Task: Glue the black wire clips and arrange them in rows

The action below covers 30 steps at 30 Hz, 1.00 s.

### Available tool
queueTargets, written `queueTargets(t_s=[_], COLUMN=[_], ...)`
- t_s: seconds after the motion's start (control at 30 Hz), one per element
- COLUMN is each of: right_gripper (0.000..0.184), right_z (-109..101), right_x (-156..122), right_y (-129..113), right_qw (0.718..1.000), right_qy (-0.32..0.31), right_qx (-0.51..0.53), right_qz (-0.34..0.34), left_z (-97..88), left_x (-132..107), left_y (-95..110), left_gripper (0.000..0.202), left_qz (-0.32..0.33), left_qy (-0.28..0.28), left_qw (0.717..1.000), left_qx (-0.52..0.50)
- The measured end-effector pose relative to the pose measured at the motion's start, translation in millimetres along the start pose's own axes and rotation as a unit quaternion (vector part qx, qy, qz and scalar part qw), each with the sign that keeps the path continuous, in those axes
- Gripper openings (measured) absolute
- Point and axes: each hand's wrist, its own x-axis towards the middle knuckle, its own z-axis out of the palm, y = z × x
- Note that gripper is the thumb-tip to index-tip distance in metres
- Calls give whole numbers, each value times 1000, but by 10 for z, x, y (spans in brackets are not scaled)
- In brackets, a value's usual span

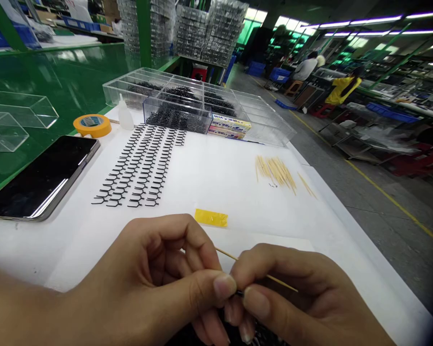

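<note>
My left hand (159, 278) and my right hand (296, 298) meet at the near edge of the white table (216, 178). Both are closed in a pinch around a small black part (239, 292), barely visible between the fingertips. A thin wooden stick (274, 278) lies across my right hand's fingers and passes behind my left fingers. More dark parts show under my hands at the bottom edge. Rows of black clip parts (140, 163) lie laid out on the table ahead of my left hand.
A phone (39, 178), a yellow tape roll (92, 125) and a small white bottle (124, 114) sit at left. Clear trays of black parts (187, 103) stand at the back. Loose sticks (276, 172) and a yellow tape piece (211, 217) lie nearby. Other people work at far right.
</note>
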Motion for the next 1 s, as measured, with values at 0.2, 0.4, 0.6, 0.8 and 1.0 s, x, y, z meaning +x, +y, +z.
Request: queueTargets(t_s=[0.2, 0.4, 0.6, 0.8, 1.0], right_gripper=[7, 6, 7, 5, 6], right_z=[-2, -20, -8, -18, -18], right_x=[-4, 0, -14, -1, 17], right_y=[14, 21, 42, 41, 10], right_qw=[999, 996, 997, 999, 998], right_qy=[-4, -29, -5, -17, -24], right_qx=[40, 77, 67, 49, 60], right_qz=[18, 29, 37, 12, -8], left_z=[-6, 2, 0, -18, -75], left_x=[18, -3, -20, -7, 21], left_y=[7, 9, -23, -54, -30], left_gripper=[18, 20, 20, 19, 13], left_qz=[3, 2, 2, 36, 217], left_qy=[4, 16, 11, -8, 7], left_qw=[1000, 1000, 1000, 999, 949], left_qx=[6, 26, 24, 38, 228])
